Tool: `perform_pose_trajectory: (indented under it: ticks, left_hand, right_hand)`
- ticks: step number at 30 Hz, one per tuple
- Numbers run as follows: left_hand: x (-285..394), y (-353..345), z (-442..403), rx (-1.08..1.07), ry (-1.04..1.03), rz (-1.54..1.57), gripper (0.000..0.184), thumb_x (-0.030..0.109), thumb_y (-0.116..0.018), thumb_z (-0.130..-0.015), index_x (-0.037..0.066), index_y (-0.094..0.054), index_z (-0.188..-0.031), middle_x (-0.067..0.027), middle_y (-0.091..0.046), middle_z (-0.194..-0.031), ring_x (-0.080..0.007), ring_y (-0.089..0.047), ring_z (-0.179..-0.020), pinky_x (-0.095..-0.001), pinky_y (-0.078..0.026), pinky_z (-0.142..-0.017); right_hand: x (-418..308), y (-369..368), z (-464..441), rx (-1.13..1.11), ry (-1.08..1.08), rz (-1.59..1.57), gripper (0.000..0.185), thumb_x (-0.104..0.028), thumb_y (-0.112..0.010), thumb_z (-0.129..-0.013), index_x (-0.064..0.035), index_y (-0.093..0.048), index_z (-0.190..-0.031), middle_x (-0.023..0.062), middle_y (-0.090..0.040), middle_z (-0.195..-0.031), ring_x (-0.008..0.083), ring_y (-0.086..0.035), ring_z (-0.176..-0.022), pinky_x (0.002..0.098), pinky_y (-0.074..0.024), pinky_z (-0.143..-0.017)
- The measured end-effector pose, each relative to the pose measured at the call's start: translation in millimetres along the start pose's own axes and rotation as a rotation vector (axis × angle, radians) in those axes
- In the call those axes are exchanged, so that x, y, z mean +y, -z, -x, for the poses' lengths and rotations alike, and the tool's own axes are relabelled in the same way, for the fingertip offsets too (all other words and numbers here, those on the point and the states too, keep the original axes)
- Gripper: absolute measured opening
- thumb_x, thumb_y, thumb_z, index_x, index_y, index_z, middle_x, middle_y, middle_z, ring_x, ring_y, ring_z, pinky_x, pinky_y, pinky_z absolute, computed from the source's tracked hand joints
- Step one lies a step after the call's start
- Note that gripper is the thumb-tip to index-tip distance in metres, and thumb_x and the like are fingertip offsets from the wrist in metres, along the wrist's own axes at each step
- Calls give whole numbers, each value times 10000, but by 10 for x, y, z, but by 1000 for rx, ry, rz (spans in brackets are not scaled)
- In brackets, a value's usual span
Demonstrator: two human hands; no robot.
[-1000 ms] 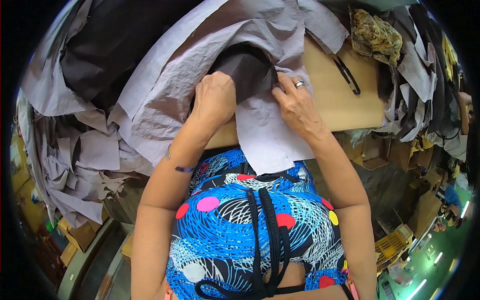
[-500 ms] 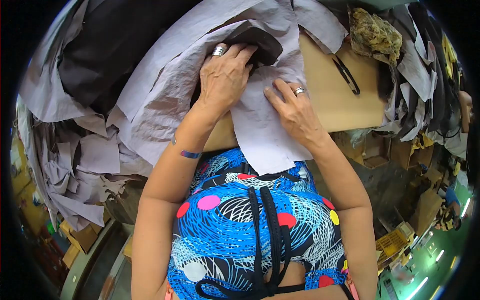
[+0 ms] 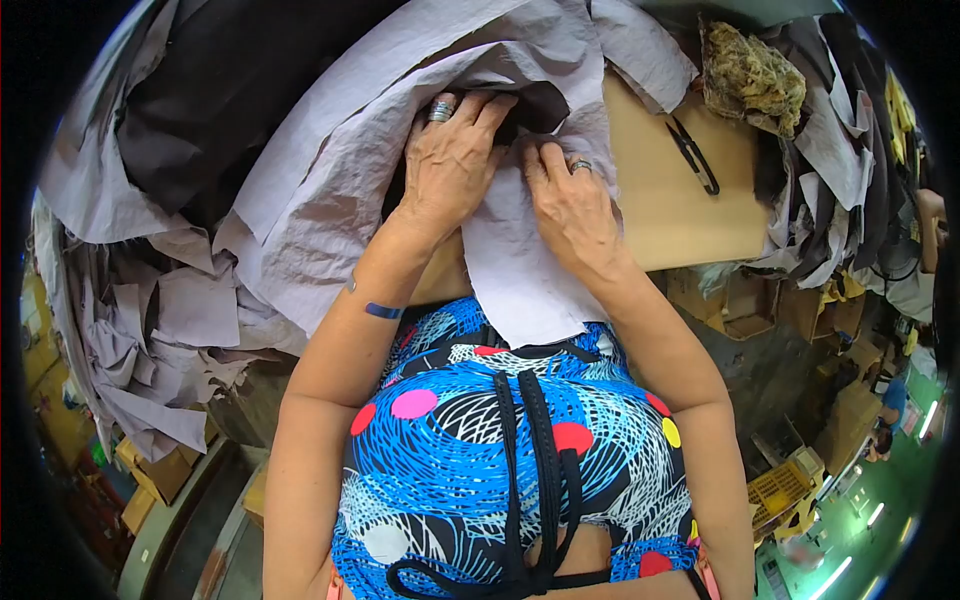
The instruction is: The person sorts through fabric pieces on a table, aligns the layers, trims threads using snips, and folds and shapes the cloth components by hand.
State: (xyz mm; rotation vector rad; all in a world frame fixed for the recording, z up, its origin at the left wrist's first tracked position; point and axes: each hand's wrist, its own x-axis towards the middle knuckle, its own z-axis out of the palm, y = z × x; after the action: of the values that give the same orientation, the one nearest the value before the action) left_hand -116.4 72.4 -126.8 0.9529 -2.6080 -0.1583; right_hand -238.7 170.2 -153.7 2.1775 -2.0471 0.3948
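A large pale lilac-grey fabric sheet with a dark underside lies creased across the work surface. My left hand, a silver ring on one finger, is closed on its folded-back edge, with the fingertips partly hidden by the dark fold. My right hand, also ringed, has its fingers bent together at the top of a narrower pale fabric piece. That piece hangs over the front edge toward my lap. Both hands are close together beside the dark opening.
Black thread snips lie on the tan board to the right. Behind them sits a clear bag of yellowish material. Fabric scraps pile up at left, and more fabric pieces hang at right. Cardboard boxes stand below.
My right hand has moved up and left toward the dark fold, and its fingers have drawn together on the fabric. My left hand has barely shifted.
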Motion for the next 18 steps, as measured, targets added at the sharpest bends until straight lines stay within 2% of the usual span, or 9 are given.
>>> perform_pose_trajectory:
  ticks: [5,11,14,17,18]
  left_hand:
    - [-22,2,-17,-2,-9,15,508,124,-634,-716,149,-480,-1199,-73,-527,-1126,-307,-486,-1014,-398,-415,-858]
    - [-46,-30,-34,-45,36,186,439,95,-627,-712,156,-539,-1138,-105,-514,-1155,-314,-475,-1052,-418,-413,-874]
    - [-73,-16,17,-156,-31,215,397,70,-605,-721,180,-580,-1102,-129,-498,-1181,-330,-466,-1075,-427,-398,-906]
    - [-95,-84,112,-8,-198,27,394,57,-565,-745,218,-594,-1103,-148,-475,-1210,-364,-456,-1076,-428,-385,-928]
    - [-120,-124,128,12,-233,17,391,61,-472,-761,244,-613,-1077,-133,-440,-1256,-343,-452,-1094,-440,-381,-928]
  right_hand:
    - [-17,3,-30,-26,-41,-2,366,-88,-503,-726,21,-532,-1074,102,-473,-917,227,-551,-750,345,-467,-644]
    - [21,67,244,71,114,84,315,-117,-512,-727,-5,-570,-1016,122,-496,-1034,247,-529,-830,349,-445,-715]
    - [57,151,397,-7,114,-53,341,-124,-518,-729,-20,-572,-1049,135,-496,-1102,250,-528,-873,364,-440,-745]
    - [235,298,426,122,109,-93,447,-100,-568,-707,-39,-532,-1148,138,-492,-1124,240,-522,-935,368,-438,-754]
    - [297,300,433,169,-21,-139,480,-84,-579,-703,-44,-511,-1176,136,-505,-1105,233,-531,-920,360,-440,-748]
